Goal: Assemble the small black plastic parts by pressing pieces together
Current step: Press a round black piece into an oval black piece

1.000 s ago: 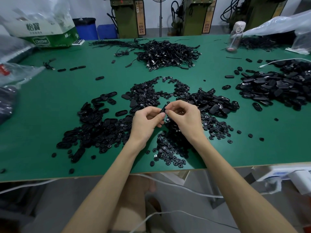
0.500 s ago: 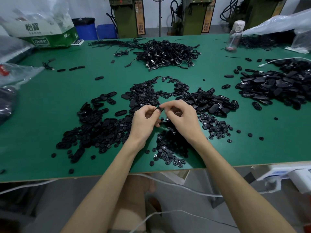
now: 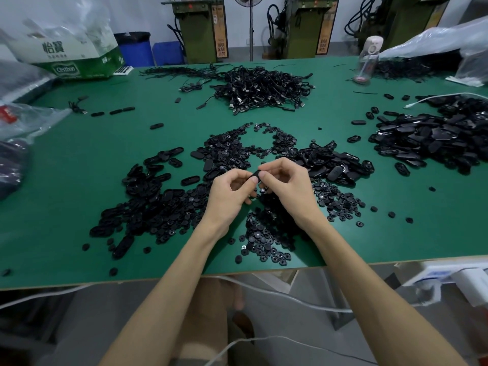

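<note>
Black plastic part (image 3: 254, 176): pinched between both hands, just above table (image 3: 79, 180). Left hand (image 3: 232, 194): fingers curled, thumb on part. Right hand (image 3: 289, 186): fingers curled, pinching other end. Loose parts heap (image 3: 158, 207) beneath.

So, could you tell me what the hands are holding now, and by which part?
One small black part, pinched between both hands: the left hand grips its left end, the right hand its right end. Most of it is hidden.
</note>
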Demonstrator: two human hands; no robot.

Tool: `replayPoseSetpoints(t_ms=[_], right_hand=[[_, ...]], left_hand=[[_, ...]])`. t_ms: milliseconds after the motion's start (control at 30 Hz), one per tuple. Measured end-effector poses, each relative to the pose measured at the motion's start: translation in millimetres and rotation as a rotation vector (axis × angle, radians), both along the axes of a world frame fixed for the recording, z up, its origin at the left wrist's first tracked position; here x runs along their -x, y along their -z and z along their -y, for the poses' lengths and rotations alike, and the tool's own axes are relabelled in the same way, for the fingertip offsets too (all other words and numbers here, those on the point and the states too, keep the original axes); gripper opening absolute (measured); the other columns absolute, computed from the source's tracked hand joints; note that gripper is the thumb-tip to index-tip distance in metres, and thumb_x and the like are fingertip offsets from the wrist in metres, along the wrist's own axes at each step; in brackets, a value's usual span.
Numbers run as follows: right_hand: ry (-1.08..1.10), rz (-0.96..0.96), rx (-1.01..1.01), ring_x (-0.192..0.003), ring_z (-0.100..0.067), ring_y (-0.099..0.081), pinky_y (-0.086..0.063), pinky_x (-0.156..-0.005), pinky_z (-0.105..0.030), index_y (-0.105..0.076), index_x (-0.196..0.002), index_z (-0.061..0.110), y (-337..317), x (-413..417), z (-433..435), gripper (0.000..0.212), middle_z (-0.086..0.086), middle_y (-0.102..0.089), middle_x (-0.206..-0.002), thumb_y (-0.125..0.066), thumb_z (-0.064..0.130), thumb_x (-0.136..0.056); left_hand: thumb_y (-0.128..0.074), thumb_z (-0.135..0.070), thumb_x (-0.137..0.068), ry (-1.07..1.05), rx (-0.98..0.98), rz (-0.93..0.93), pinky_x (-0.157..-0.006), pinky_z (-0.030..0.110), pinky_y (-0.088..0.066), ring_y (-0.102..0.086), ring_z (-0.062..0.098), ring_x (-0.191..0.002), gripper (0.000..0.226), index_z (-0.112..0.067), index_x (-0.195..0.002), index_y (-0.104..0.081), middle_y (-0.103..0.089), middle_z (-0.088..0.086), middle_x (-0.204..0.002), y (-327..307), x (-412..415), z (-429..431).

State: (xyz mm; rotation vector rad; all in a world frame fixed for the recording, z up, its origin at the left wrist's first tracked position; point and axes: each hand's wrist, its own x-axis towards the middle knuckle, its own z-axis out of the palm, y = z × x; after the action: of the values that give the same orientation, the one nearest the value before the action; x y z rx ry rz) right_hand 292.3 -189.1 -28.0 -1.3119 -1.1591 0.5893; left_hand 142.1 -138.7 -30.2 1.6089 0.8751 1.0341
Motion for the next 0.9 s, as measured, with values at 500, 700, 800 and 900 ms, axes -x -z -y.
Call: replayPoseSetpoints(t_ms=[500, 700, 800, 900], right_hand=[[-0.066, 0.006, 0.012, -0.073, -0.011, -0.069, -0.056, -0.070, -0.024, -0.073, -0.085, 0.018, -4.8, 3.0, 3.2, 0.016, 0.006, -0.074, -0.076, -0.077, 0.002, -0.087], [-0.060, -0.004, 0.001, -0.073, -0.014, -0.069, -0.057, -0.071, -0.026, -0.073, -0.086, 0.017, -3.9, 2.9, 3.9, 0.016, 0.001, -0.074, -0.078, -0.075, 0.001, -0.087], [-0.045, -0.042, -0.019, -0.074, -0.017, -0.071, -0.060, -0.073, -0.034, -0.073, -0.092, 0.015, -3.1, 1.3, 3.9, 0.013, -0.002, -0.075, -0.079, -0.074, 0.002, -0.089], [-0.051, -0.070, -0.044, -0.078, -0.021, -0.072, -0.061, -0.079, -0.042, -0.072, -0.101, 0.013, -3.2, 1.1, 3.8, 0.014, -0.007, -0.074, -0.082, -0.070, 0.002, -0.093]], left_hand=[[-0.065, -0.002, -0.091, -0.048, -0.041, -0.083, -0.062, 0.030, -0.055, -0.060, 0.016, -0.063, 0.003, -0.002, -0.092, -0.067, -0.066, 0.010, -0.075, -2.7, -1.7, 2.7], [-0.064, -0.001, -0.092, -0.034, -0.055, -0.063, -0.064, 0.030, -0.058, -0.063, 0.019, -0.067, 0.006, -0.006, -0.090, -0.067, -0.067, 0.009, -0.074, -1.7, -1.2, 2.1], [-0.065, -0.004, -0.097, -0.013, -0.043, -0.027, -0.066, 0.032, -0.060, -0.069, 0.019, -0.064, 0.008, -0.009, -0.093, -0.069, -0.072, 0.002, -0.069, -0.9, -0.8, 2.3], [-0.068, -0.006, -0.098, 0.002, -0.014, 0.043, -0.066, 0.031, -0.060, -0.072, 0.021, -0.067, 0.007, -0.011, -0.098, -0.073, -0.075, 0.001, -0.074, -1.6, 0.4, 2.1]])
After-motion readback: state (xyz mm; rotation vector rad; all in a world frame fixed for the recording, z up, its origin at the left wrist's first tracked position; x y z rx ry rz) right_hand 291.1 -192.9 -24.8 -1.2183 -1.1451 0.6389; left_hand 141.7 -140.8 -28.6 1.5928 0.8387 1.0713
